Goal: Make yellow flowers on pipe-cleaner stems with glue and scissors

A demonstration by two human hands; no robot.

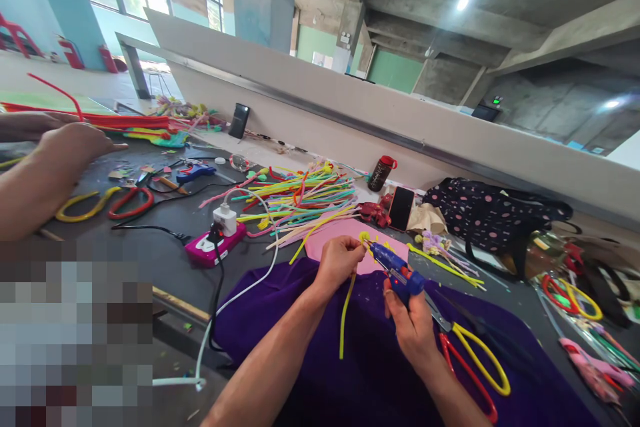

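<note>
My left hand (339,261) pinches a yellow-green pipe cleaner (344,327), whose long tail hangs below the fingers. A small yellow curl (364,237) shows just beyond the fingertips. Wrapped around a blue hot glue gun (393,265), my right hand (413,328) points its nozzle at that curl; whether the tip touches cannot be made out. Behind both hands lies a pink sheet (320,240) with small yellow pieces on it. Scissors with red and yellow handles (483,355) rest on the purple cloth (370,353), close to my right wrist.
Pipe cleaners in many colours (310,193) are heaped behind a magenta power strip (215,245) with trailing cords. A phone (401,208), a bottle (382,173) and a dotted bag (500,213) line the back. At left, another person's hands (75,147) work near red pipe cleaners (125,122).
</note>
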